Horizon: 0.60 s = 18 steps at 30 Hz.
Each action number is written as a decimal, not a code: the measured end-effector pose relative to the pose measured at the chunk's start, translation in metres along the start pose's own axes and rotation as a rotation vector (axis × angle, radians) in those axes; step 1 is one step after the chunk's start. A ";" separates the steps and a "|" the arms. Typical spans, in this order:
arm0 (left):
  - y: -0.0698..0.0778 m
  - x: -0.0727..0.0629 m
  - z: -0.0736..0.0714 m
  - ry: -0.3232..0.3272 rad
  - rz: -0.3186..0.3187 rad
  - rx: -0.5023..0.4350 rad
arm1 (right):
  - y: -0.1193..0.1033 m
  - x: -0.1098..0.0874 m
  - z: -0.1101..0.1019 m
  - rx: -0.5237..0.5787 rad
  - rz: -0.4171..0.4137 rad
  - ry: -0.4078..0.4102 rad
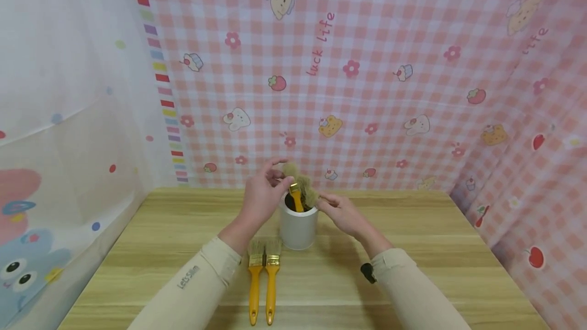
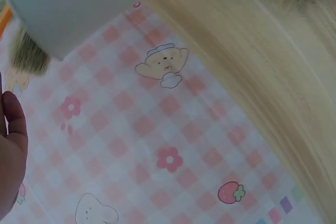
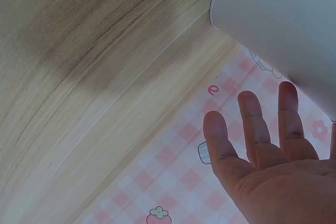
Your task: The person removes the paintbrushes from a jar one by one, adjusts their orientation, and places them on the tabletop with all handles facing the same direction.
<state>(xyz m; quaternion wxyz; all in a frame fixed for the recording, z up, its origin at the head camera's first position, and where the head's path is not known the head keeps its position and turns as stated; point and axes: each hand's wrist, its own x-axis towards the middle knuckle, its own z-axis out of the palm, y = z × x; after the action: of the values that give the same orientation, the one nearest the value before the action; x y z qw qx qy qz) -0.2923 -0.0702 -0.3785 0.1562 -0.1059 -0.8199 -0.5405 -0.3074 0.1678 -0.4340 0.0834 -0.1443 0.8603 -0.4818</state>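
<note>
A white cylindrical cup (image 1: 298,229) stands upright on the table, with several paintbrushes in it, bristles up. My left hand (image 1: 263,190) is over the cup's left rim, thumb and fingers pinching a paintbrush (image 1: 297,200) with an orange handle near its gold ferrule. The handle goes down into the cup. At the right rim, the fingertips of my right hand (image 1: 341,211) are beside the bristles (image 1: 312,198); exact contact is hard to see. The right wrist view shows several fingers (image 3: 257,129) extended beside the cup. Only part of the left hand (image 2: 13,145) appears in its wrist view.
Two paintbrushes (image 1: 254,279) with orange handles lie side by side in front of the cup, bristles away from me. The wooden table (image 1: 412,248) meets a pink checked cloth (image 1: 367,157) behind and at the right, and a white cloth (image 1: 91,116) at the left.
</note>
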 end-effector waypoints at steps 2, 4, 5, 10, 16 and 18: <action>0.002 0.003 -0.005 0.034 -0.007 -0.062 | 0.001 0.000 0.000 -0.001 0.001 0.001; 0.005 0.007 -0.012 0.065 -0.027 -0.122 | 0.001 0.000 0.000 -0.002 0.005 -0.002; 0.007 0.009 -0.016 0.075 -0.042 -0.156 | 0.001 0.000 0.000 -0.003 0.007 -0.003; 0.008 0.017 -0.041 0.095 -0.116 -0.267 | 0.002 -0.001 0.000 0.013 0.042 0.001; -0.008 0.015 -0.076 0.068 -0.214 -0.323 | 0.002 0.000 0.001 0.014 0.049 0.001; -0.017 0.011 -0.088 0.019 -0.252 -0.314 | 0.002 0.001 0.002 0.011 0.051 -0.001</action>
<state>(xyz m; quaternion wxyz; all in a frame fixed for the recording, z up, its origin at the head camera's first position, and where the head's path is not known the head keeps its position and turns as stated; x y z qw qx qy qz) -0.2960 -0.1579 -0.3562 0.0767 -0.0202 -0.7308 -0.6780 -0.3078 0.1672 -0.4367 0.0966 -0.1221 0.8610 -0.4842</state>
